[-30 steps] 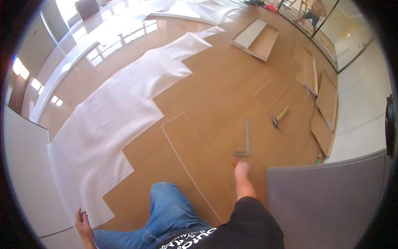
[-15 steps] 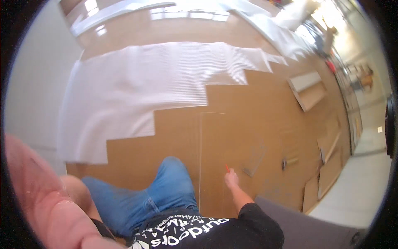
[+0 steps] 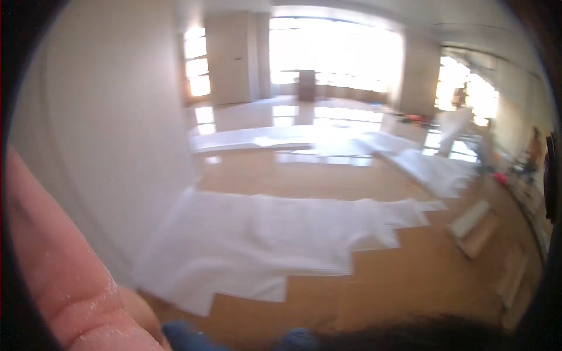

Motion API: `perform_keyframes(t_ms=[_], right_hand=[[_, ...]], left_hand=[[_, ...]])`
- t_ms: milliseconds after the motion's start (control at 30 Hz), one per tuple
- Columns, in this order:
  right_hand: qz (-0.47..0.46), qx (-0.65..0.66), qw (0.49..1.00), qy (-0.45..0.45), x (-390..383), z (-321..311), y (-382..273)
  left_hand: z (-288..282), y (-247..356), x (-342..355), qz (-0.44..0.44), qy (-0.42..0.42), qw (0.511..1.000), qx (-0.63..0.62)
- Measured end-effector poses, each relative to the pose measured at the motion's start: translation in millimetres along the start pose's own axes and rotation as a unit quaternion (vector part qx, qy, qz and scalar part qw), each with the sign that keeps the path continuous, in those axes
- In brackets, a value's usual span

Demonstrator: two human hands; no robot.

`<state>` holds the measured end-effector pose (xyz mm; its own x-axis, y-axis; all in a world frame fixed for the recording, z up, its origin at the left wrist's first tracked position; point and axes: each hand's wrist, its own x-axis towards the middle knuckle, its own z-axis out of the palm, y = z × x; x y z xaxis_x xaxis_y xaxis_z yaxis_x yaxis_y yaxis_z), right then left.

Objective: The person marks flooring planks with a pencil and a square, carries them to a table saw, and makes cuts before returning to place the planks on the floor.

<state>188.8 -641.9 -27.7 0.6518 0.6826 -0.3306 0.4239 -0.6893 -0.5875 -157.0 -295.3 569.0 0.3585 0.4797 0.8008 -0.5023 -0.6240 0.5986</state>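
My left hand [image 3: 67,269] is raised very close in at the lower left. Only part of it shows, large and dusted with white specks; what its fingertips do is hidden. My right hand is out of the picture. A white ribbed sheet [image 3: 304,234] with a stepped front edge lies over the brown floor [image 3: 404,281], just beyond my blue-jeaned legs [image 3: 193,336].
A pale wall [image 3: 111,117] rises on the left. Farther back lie a long white strip [image 3: 252,139] and bunched white sheeting [image 3: 421,164]. An open long box [image 3: 473,228] sits at the right. Bright windows [image 3: 336,52] light the far end.
The view has tilted up from my lap toward the far windows. My right hand, holding a thin red stick-like thing earlier, has left the picture. My left hand still fills the left side.
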Motion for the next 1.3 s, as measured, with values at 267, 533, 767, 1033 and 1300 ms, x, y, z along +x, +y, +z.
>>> perform_keyframes(t_ms=[267, 533, 767, 1033, 1300], right_hand=[[-0.05, -0.052, 0.997, 0.006, -56, 21, 84], [-0.192, -0.155, 0.954, -0.17, 28, 77, -106], [-0.32, -0.23, 0.879, -0.268, 77, 132, -230], [-0.363, -0.275, 0.826, -0.333, 104, 178, -298], [-0.342, -0.253, 0.839, -0.34, 96, 206, -313]], left_hand=[[-107, 115, -90, 0.036, 0.112, 0.993, -0.026], [-102, 363, -306, 0.1, 0.318, 0.912, 0.237], [-36, 309, -619, -0.42, 0.568, 0.553, 0.441], [246, 125, -940, -0.858, 0.357, 0.363, 0.065], [147, 239, -881, -0.875, 0.281, 0.259, 0.298]])
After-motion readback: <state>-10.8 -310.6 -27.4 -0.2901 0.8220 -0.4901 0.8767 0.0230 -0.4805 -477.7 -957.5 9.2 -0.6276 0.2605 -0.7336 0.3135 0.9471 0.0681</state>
